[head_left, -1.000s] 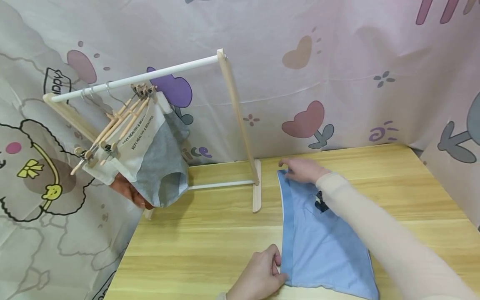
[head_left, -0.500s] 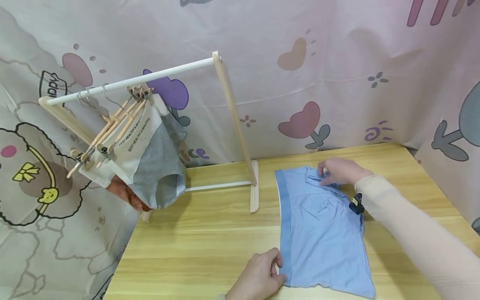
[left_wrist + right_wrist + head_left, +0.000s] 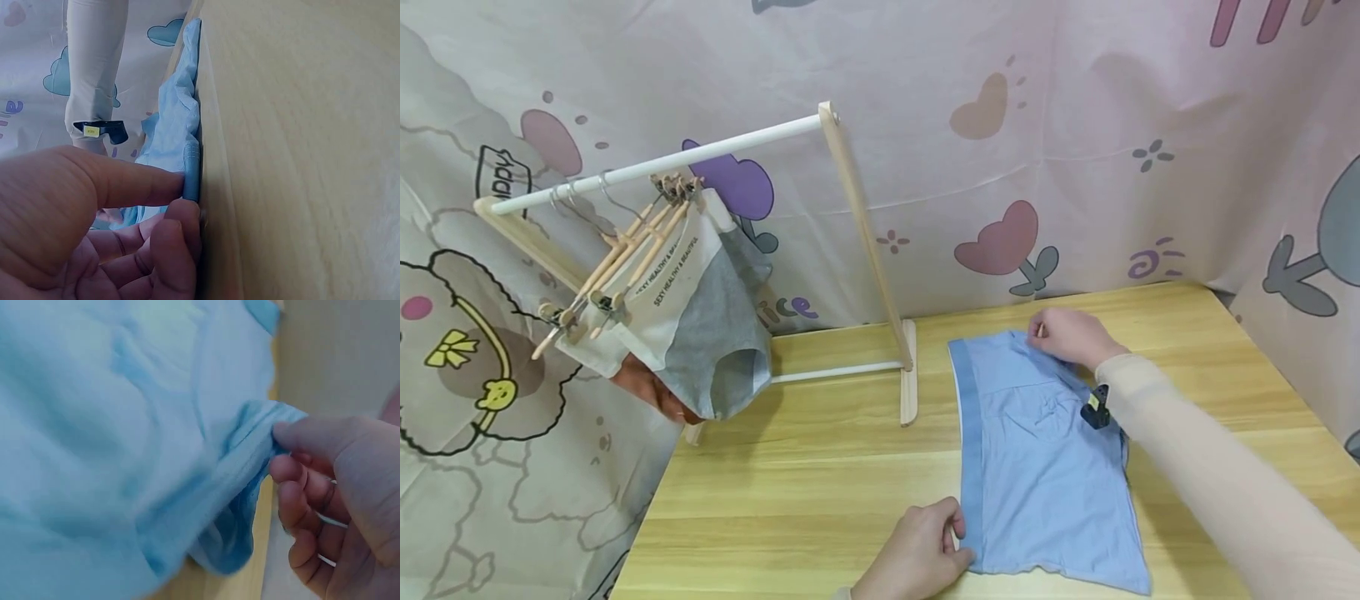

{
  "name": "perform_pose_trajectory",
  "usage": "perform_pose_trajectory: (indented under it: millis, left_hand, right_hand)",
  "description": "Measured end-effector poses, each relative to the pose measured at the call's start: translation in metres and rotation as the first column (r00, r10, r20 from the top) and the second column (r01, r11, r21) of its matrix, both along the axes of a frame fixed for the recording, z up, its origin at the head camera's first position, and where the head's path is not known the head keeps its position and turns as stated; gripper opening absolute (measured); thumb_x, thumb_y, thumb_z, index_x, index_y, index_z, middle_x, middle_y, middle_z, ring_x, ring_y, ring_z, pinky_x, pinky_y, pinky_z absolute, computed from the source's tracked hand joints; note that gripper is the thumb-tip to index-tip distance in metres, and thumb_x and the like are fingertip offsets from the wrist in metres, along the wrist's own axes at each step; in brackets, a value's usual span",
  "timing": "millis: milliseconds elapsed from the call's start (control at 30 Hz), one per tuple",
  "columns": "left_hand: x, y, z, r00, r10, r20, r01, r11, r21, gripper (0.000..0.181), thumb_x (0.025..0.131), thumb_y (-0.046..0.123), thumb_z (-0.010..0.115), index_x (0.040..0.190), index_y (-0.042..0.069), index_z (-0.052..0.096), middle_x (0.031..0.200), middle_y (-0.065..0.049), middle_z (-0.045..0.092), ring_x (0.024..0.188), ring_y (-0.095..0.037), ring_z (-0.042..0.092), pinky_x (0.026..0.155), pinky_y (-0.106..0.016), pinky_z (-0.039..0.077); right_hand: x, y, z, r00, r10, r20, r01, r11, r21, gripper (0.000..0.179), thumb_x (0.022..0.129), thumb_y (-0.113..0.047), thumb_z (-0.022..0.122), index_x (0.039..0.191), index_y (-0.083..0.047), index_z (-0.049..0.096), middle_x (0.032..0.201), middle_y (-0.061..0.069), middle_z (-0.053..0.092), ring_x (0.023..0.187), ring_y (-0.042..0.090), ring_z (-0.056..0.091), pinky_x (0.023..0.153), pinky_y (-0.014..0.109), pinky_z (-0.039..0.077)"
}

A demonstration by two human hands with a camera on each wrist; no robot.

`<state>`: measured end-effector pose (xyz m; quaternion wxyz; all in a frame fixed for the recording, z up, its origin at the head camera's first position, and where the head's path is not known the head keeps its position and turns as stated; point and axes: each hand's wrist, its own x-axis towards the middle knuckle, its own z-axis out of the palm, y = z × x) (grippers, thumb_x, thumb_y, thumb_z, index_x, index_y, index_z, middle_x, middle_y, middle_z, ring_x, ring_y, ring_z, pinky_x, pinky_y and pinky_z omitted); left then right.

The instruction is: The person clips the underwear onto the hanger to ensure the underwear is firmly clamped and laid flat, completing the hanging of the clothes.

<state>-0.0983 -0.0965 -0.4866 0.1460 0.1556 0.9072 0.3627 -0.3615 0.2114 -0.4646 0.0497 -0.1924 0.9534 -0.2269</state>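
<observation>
A pair of light blue boxer briefs (image 3: 1045, 475) lies spread on the wooden table, its darker waistband (image 3: 972, 450) running along the left side. At the near end of that band, my left hand (image 3: 917, 546) pinches the corner between thumb and forefinger; the left wrist view shows the band's end (image 3: 192, 178) there. My right hand (image 3: 1075, 335) is at the far side of the briefs, pinching a leg hem (image 3: 250, 434), which stands slightly raised and folded in the right wrist view. A small black device (image 3: 1096, 407) sits at the right wrist.
On the left stands a wooden rack (image 3: 861, 208) with a white top rail (image 3: 662, 162). Wooden clip hangers (image 3: 658, 242) on it carry grey-and-white briefs (image 3: 715, 308) and a rust-coloured piece (image 3: 655, 387). A printed cloth (image 3: 1097, 200) hangs behind the table (image 3: 805, 500).
My right hand has left the waistband's far corner and moved right to the leg hem, where the cloth was first bunched and is now flatter. My left hand stays at the near corner.
</observation>
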Motion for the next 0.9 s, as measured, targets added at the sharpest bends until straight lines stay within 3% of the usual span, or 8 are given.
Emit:
perform_pose_trajectory:
  millis: [133, 333, 467, 567, 633, 700, 767, 900]
  left_hand:
    - [0.001, 0.000, 0.000, 1.000, 0.005, 0.012, -0.005, 1.000, 0.015, 0.023, 0.084, 0.009, 0.081, 0.087, 0.017, 0.060, 0.063, 0.018, 0.049, 0.057, 0.005, 0.044, 0.059, -0.016, 0.040]
    - [0.001, -0.001, -0.001, 1.000, 0.008, 0.003, -0.008, 1.000, 0.008, 0.023, 0.084, 0.009, 0.082, 0.087, 0.017, 0.060, 0.063, 0.018, 0.049, 0.057, 0.005, 0.043, 0.059, -0.016, 0.039]
    - [0.000, -0.001, 0.000, 1.000, -0.003, -0.012, 0.003, 1.000, -0.006, 0.022, 0.085, 0.011, 0.082, 0.087, 0.017, 0.061, 0.063, 0.019, 0.048, 0.056, 0.006, 0.044, 0.058, -0.015, 0.040]
    - [-0.008, 0.000, 0.007, 0.996, -0.015, -0.085, 0.012, 0.999, -0.038, 0.020, 0.085, 0.012, 0.082, 0.086, 0.017, 0.063, 0.062, 0.020, 0.047, 0.054, 0.008, 0.042, 0.055, -0.013, 0.038]
    - [-0.018, 0.001, 0.015, 0.986, -0.036, -0.161, 0.024, 0.997, -0.075, 0.019, 0.085, 0.013, 0.082, 0.086, 0.016, 0.063, 0.063, 0.018, 0.048, 0.055, 0.008, 0.041, 0.053, -0.013, 0.037]
    - [-0.033, 0.003, 0.025, 0.968, -0.074, -0.241, 0.045, 0.991, -0.124, 0.018, 0.086, 0.013, 0.083, 0.088, 0.014, 0.065, 0.067, 0.013, 0.053, 0.058, 0.005, 0.042, 0.054, -0.013, 0.037]
    - [-0.053, 0.007, 0.034, 0.941, -0.137, -0.309, 0.083, 0.980, -0.182, 0.018, 0.088, 0.015, 0.084, 0.094, 0.011, 0.068, 0.076, 0.006, 0.062, 0.065, 0.002, 0.047, 0.059, -0.013, 0.042]
    - [-0.102, 0.022, 0.045, 0.906, -0.252, -0.340, 0.137, 0.935, -0.326, 0.037, 0.093, 0.026, 0.085, 0.121, 0.008, 0.069, 0.109, -0.007, 0.072, 0.084, -0.008, 0.063, 0.073, -0.019, 0.054]
  right_hand:
    - [-0.007, 0.022, 0.002, 0.989, -0.138, 0.059, 0.140, 0.990, -0.036, 0.022, 0.103, -0.025, 0.070, 0.102, -0.004, 0.074, 0.082, 0.006, 0.070, 0.074, 0.023, 0.061, 0.065, 0.035, 0.046]
    - [-0.010, 0.044, -0.005, 0.948, -0.299, 0.113, 0.303, 0.953, -0.022, 0.025, 0.104, -0.025, 0.064, 0.101, -0.001, 0.071, 0.087, 0.013, 0.068, 0.086, 0.033, 0.061, 0.072, 0.041, 0.046]
    - [-0.004, 0.040, 0.001, 0.940, -0.335, 0.069, 0.338, 0.941, -0.029, 0.025, 0.103, -0.023, 0.064, 0.111, 0.000, 0.069, 0.093, 0.019, 0.069, 0.086, 0.036, 0.061, 0.070, 0.042, 0.047]
    - [0.002, 0.027, 0.007, 0.962, -0.270, -0.028, 0.269, 0.962, -0.035, 0.026, 0.103, -0.021, 0.066, 0.117, 0.000, 0.070, 0.093, 0.018, 0.073, 0.081, 0.032, 0.064, 0.067, 0.042, 0.049]
    - [0.007, 0.017, 0.010, 0.982, -0.173, -0.080, 0.172, 0.985, -0.021, 0.026, 0.102, -0.021, 0.069, 0.118, -0.001, 0.072, 0.095, 0.017, 0.076, 0.081, 0.030, 0.068, 0.070, 0.045, 0.055]
    - [0.014, 0.009, 0.010, 0.993, -0.064, -0.097, 0.065, 0.998, 0.006, 0.031, 0.100, -0.023, 0.073, 0.122, 0.000, 0.073, 0.109, 0.019, 0.078, 0.094, 0.033, 0.073, 0.083, 0.051, 0.060]
    - [0.023, 0.003, 0.008, 0.998, 0.023, -0.066, -0.021, 0.999, 0.040, 0.044, 0.098, -0.028, 0.078, 0.129, 0.002, 0.071, 0.125, 0.024, 0.074, 0.112, 0.041, 0.071, 0.098, 0.059, 0.057]
    - [0.039, 0.002, 0.000, 0.992, 0.110, 0.061, -0.115, 0.990, 0.081, 0.080, 0.093, -0.044, 0.083, 0.149, 0.007, 0.056, 0.155, 0.037, 0.050, 0.145, 0.057, 0.047, 0.117, 0.070, 0.041]
